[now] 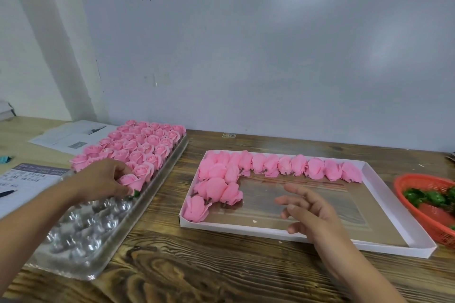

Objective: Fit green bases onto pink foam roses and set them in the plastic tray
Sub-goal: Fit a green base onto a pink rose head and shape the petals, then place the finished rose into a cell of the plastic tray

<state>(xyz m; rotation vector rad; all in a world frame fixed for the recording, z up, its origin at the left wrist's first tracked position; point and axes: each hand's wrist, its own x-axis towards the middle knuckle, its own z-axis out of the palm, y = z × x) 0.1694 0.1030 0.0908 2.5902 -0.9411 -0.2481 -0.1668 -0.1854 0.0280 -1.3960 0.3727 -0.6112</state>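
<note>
Left hand [103, 181], fingers pinching one pink rose [131, 181] with green base [135, 194] over clear plastic tray [81, 231], at 9 o'clock. Right hand [310, 211], fingers spread, holding nothing, above white box [384, 204] at 3 o'clock. About seventeen loose roses [315, 168] lining box. Orange basket [426, 206] of green bases [418, 198], count unclear.
</note>
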